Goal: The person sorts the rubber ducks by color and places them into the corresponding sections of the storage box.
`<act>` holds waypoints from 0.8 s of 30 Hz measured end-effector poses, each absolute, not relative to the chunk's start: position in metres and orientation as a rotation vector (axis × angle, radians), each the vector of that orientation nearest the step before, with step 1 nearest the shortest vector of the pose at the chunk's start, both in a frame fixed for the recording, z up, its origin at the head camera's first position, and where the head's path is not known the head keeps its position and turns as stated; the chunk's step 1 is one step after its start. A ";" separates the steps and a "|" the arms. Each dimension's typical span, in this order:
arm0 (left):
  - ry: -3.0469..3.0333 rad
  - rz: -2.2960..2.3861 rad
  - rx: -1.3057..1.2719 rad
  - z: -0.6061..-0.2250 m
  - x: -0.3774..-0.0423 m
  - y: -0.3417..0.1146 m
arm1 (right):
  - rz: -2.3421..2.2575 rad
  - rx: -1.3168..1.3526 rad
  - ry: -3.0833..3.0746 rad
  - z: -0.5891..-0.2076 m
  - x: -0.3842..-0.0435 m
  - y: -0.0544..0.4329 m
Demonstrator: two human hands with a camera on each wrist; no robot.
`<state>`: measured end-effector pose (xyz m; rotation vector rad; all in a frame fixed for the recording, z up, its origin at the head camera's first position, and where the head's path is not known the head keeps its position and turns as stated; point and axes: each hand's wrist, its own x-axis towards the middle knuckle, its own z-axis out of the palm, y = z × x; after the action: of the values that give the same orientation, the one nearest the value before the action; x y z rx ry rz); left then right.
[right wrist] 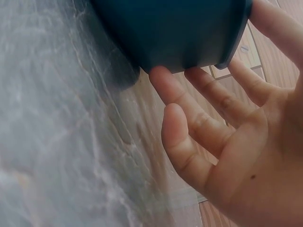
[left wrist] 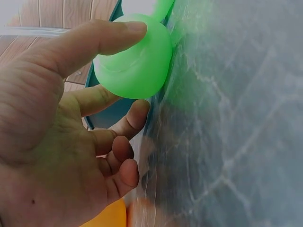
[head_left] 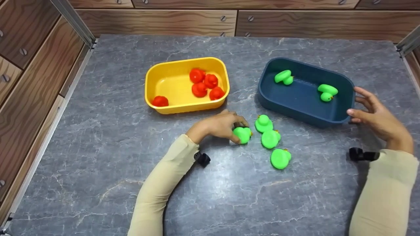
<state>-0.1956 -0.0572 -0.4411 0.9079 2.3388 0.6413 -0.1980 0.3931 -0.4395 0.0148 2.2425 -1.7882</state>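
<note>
My left hand (head_left: 220,125) pinches a green rubber duck (head_left: 243,135) low over the table, near the middle. In the left wrist view the thumb lies on the duck (left wrist: 135,64) and the index finger is behind it; the other fingers curl loosely beneath. Three more green ducks (head_left: 270,139) lie just to the right. My right hand (head_left: 382,119) is at the right end of a dark blue bin (head_left: 305,113), its spread fingertips against the outer wall. Inside that bin are two green ducks (head_left: 326,92), tipped over.
A yellow bin (head_left: 174,85) stands to the left of the blue one, holding several red ducks (head_left: 199,89). All of it sits on a grey marbled tabletop (head_left: 108,137). Wood-patterned panels (head_left: 157,22) border the back and left sides.
</note>
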 end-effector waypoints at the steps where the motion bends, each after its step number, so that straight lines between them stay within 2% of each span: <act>1: 2.337 0.636 0.902 -0.441 -0.196 -0.057 | -1.794 0.013 2.232 -0.439 -0.198 0.394; 15: 2.313 0.677 0.896 -0.440 -0.192 -0.058 | -1.612 0.069 2.368 -0.439 -0.200 0.393; 24: 2.328 0.783 0.966 -0.432 -0.189 -0.060 | -1.721 0.032 2.282 -0.439 -0.199 0.394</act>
<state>-0.1892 -0.0604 -0.4316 0.9659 2.3285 0.7830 -0.1991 0.3935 -0.4393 0.0322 2.2823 -1.7208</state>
